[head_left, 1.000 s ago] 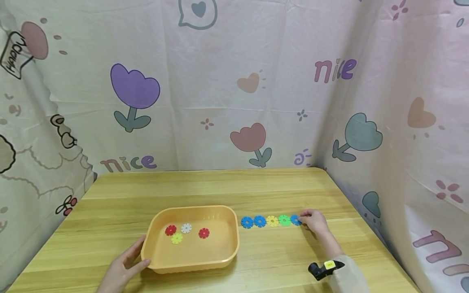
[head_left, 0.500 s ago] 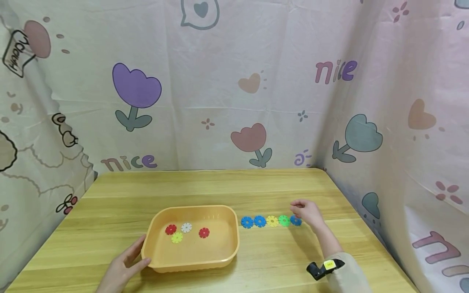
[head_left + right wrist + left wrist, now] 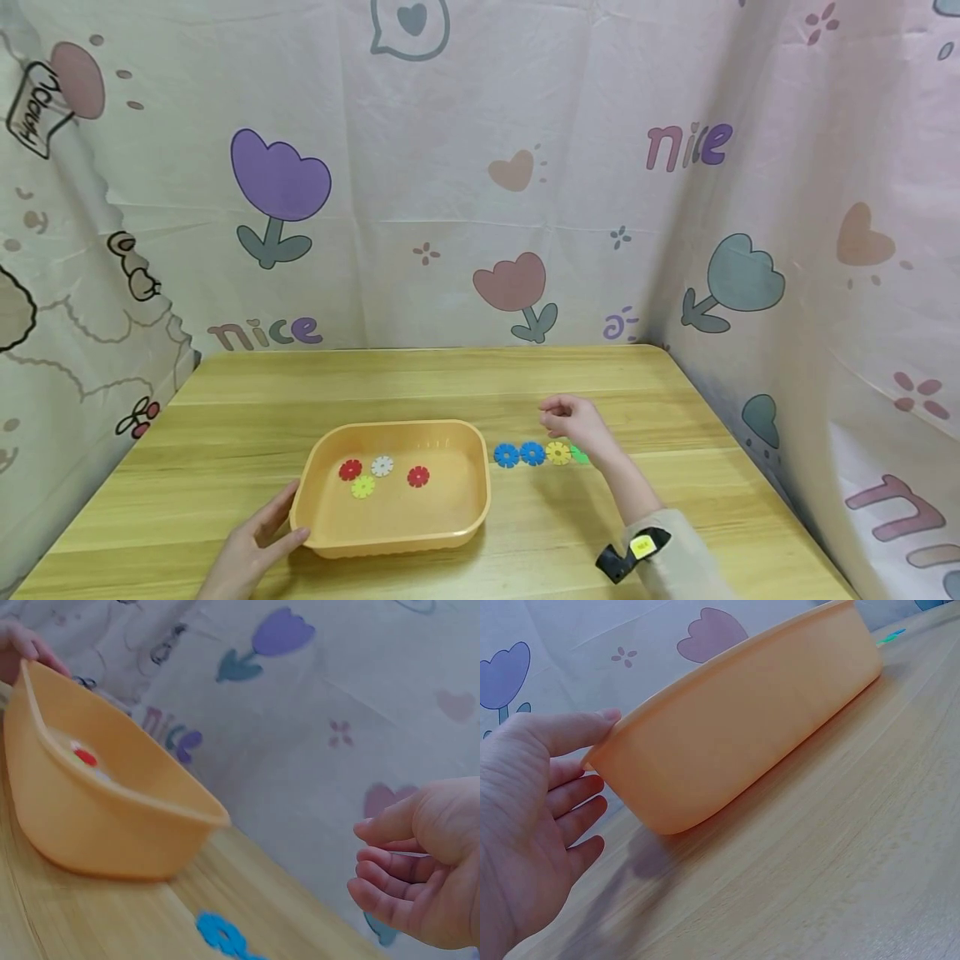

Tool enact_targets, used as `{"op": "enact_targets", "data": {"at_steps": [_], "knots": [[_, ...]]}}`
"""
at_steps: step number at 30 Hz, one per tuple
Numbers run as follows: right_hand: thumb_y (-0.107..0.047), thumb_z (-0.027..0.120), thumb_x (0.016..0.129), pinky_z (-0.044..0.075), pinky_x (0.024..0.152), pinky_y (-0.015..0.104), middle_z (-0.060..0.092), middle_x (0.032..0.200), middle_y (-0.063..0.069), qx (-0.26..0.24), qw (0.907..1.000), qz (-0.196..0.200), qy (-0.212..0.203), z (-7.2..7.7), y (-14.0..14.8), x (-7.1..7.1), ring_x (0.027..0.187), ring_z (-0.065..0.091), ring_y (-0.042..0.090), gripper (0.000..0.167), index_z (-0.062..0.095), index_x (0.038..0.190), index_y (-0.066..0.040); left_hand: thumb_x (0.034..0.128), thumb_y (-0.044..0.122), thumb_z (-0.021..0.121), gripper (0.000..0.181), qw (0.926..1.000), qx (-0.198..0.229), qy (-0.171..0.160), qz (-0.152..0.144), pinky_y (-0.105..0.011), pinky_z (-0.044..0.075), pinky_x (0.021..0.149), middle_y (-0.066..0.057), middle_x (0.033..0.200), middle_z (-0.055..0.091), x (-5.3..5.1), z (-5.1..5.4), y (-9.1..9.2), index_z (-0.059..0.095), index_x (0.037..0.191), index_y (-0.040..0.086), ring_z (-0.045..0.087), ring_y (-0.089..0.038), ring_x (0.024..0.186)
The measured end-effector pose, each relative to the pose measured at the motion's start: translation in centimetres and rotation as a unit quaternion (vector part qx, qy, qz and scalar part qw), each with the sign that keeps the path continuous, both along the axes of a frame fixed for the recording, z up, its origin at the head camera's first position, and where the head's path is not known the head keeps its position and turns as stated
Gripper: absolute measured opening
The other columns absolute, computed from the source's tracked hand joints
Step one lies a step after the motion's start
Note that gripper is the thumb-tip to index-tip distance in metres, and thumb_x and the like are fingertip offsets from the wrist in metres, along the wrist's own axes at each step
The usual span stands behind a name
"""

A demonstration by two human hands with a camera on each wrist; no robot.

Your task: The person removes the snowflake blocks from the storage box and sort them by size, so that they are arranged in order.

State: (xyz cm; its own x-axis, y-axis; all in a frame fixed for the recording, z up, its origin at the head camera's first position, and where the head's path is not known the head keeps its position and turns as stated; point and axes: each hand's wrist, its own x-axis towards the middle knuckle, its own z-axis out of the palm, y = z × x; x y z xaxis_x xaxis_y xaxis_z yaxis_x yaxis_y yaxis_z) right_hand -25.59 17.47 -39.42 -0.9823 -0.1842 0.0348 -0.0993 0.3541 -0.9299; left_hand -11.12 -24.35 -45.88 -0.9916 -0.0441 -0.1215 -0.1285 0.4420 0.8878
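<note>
My left hand (image 3: 251, 546) grips the near left corner of a yellow plastic tub (image 3: 397, 518), thumb on the rim (image 3: 609, 718) in the left wrist view. Inside lie a red snowflake disc (image 3: 350, 470), a white one (image 3: 382, 466), a yellow-green one (image 3: 363, 487) and another red one (image 3: 418, 476). My right hand (image 3: 576, 423) hovers above a row of discs, its fingers loosely curled with nothing visible between them. The row shows blue discs (image 3: 506, 455), a yellow disc (image 3: 558, 453) and a partly covered green disc (image 3: 578, 455). The right-end blue disc is hidden behind the hand.
Around the tub and row spreads the wood-grain table (image 3: 420, 387). A printed curtain (image 3: 420, 167) hangs behind it and along both sides. The right wrist carries a black camera (image 3: 633, 554) at the sleeve.
My right hand has left the blue disc at the row's right end, lifted, and moved left over the row toward the tub. The left hand and tub have stayed in place.
</note>
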Motion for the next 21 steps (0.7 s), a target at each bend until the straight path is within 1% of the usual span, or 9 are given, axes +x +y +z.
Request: {"op": "enact_targets", "data": {"at_steps": [4, 9, 11, 13, 17, 21], "knots": [[-0.001, 0.062, 0.086, 0.054, 0.071, 0.04, 0.06, 0.084, 0.01, -0.004, 0.9993, 0.037, 0.006, 0.2, -2.2, 0.0, 0.073, 0.058, 0.015, 0.02, 0.06, 0.103, 0.009, 0.0901, 0.026, 0.062, 0.074, 1.0, 0.001, -0.001, 0.001, -0.053, 0.035, 0.098, -0.023, 0.146, 0.025, 0.0, 0.0, 0.0, 0.023, 0.145, -0.002, 0.029, -0.045, 0.128], [-0.001, 0.062, 0.085, 0.054, 0.071, 0.043, 0.059, 0.082, 0.009, -0.005, 0.997, 0.076, 0.012, 0.3, -5.0, 0.2, 0.072, 0.059, 0.019, 0.02, 0.061, 0.102, 0.009, 0.0901, 0.026, 0.062, 0.073, 1.0, 0.0, 0.004, -0.001, -0.052, 0.035, 0.098, -0.023, 0.146, 0.025, 0.0, 0.0, 0.0, 0.023, 0.145, -0.002, 0.03, -0.044, 0.128], [-0.001, 0.063, 0.084, 0.055, 0.069, 0.041, 0.06, 0.081, 0.008, -0.001, 0.9959, 0.09, 0.015, 0.3, -6.2, 0.3, 0.072, 0.06, 0.021, 0.02, 0.061, 0.101, 0.008, 0.0901, 0.026, 0.062, 0.073, 1.0, -0.001, 0.003, -0.001, -0.052, 0.035, 0.099, -0.023, 0.146, 0.025, 0.0, 0.0, 0.0, 0.023, 0.145, -0.002, 0.03, -0.044, 0.128], [-0.001, 0.064, 0.084, 0.055, 0.068, 0.037, 0.06, 0.081, 0.007, 0.003, 0.9943, 0.105, 0.017, 0.2, -7.4, 0.5, 0.073, 0.059, 0.021, 0.02, 0.062, 0.101, 0.009, 0.09, 0.026, 0.062, 0.073, 1.0, -0.002, 0.001, 0.0, -0.051, 0.035, 0.099, -0.023, 0.146, 0.025, 0.1, 0.0, 0.0, 0.023, 0.145, -0.001, 0.03, -0.043, 0.128], [-0.001, 0.066, 0.082, 0.055, 0.066, 0.032, 0.06, 0.079, 0.005, 0.004, 0.9905, 0.137, 0.015, -0.1, -9.7, 0.8, 0.07, 0.058, 0.013, 0.023, 0.061, 0.101, 0.011, 0.0898, 0.027, 0.062, 0.074, 1.0, -0.002, -0.004, 0.001, -0.051, 0.035, 0.099, -0.023, 0.146, 0.024, 0.0, 0.0, 0.0, 0.022, 0.146, -0.001, 0.029, -0.043, 0.129], [0.001, 0.067, 0.081, 0.055, 0.064, 0.028, 0.061, 0.079, 0.005, 0.001, 0.9882, 0.153, 0.005, -0.5, -11.7, 1.2, 0.069, 0.058, 0.01, 0.025, 0.061, 0.102, 0.013, 0.0901, 0.027, 0.062, 0.074, 1.0, -0.002, -0.002, 0.0, -0.052, 0.034, 0.099, -0.023, 0.146, 0.024, 0.0, 0.0, 0.0, 0.022, 0.146, -0.001, 0.029, -0.043, 0.129]]}}
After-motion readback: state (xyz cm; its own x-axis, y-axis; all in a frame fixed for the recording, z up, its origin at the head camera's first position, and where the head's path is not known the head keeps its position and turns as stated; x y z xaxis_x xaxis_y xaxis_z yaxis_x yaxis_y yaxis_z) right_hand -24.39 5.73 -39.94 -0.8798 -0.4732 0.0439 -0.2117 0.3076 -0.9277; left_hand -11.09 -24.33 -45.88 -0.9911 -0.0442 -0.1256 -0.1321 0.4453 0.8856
